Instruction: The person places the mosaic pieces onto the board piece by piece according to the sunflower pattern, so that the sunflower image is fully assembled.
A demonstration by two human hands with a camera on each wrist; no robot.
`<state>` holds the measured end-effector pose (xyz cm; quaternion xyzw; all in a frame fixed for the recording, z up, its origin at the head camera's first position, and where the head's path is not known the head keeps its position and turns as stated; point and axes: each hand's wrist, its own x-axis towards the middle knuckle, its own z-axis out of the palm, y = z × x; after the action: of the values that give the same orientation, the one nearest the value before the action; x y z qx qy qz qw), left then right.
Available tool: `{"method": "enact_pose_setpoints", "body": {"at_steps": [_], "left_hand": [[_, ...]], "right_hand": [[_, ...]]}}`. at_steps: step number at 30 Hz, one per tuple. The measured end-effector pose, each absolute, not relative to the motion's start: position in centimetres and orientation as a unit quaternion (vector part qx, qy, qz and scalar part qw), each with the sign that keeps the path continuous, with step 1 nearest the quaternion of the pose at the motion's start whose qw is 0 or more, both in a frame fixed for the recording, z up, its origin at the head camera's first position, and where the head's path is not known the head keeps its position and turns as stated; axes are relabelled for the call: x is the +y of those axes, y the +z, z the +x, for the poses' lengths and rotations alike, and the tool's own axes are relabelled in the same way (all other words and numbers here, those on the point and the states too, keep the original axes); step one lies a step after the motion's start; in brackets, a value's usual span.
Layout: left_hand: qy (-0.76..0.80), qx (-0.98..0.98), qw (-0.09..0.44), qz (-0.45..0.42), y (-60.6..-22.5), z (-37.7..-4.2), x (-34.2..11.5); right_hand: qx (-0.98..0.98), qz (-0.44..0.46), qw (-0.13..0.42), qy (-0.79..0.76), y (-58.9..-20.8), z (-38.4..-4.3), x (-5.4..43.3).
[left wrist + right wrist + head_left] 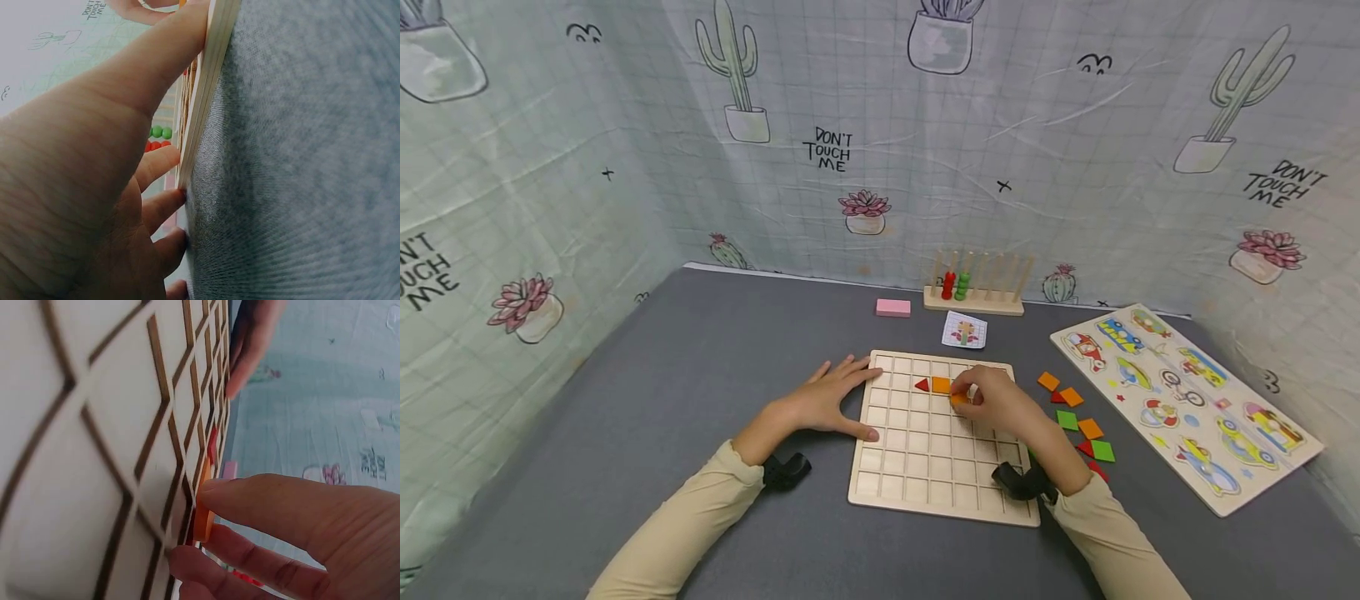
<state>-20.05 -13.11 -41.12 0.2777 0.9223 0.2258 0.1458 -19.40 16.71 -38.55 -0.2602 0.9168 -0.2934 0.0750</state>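
Observation:
A wooden grid board (pixel 910 468) lies on the grey table. On its upper rows sit a red triangle tile (pixel 922 384) and, beside it, an orange square tile (pixel 940 385). My right hand (pixel 1003 404) pinches another orange square tile (pixel 203 515) between thumb and fingers, just over the cells right of the placed square; whether it touches the board I cannot tell. My left hand (pixel 826 402) is spread along the board's left edge, thumb and fingertips touching it. In the left wrist view, the left thumb (pixel 156 59) lies against the board's rim.
Right of the board lie loose green squares (pixel 1067 420), orange squares (pixel 1091 429) and red triangles (pixel 1097 471). Farther right is a vehicle picture puzzle (pixel 1180 425). Behind the board are a pattern card (pixel 964 331), a pink block (pixel 892 308) and a peg rack (pixel 973 302) with red and green beads.

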Motion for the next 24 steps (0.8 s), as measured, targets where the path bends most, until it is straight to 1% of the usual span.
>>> {"method": "enact_pose_setpoints", "body": {"at_steps": [7, 13, 24], "left_hand": [[0.224, 0.923, 0.147, 0.277, -41.2, -20.1, -13.2], [0.225, 0.923, 0.145, 0.277, -41.1, -20.1, -13.2], [0.225, 0.923, 0.145, 0.277, -41.3, -20.1, -13.2]], "right_hand": [[0.907, -0.290, 0.067, -0.299, -39.0, -19.0, 15.3], [0.912, -0.271, 0.046, -0.305, -39.1, -18.9, 14.9], [0.916, -0.268, 0.043, -0.296, -39.5, -19.0, 14.7]]}}
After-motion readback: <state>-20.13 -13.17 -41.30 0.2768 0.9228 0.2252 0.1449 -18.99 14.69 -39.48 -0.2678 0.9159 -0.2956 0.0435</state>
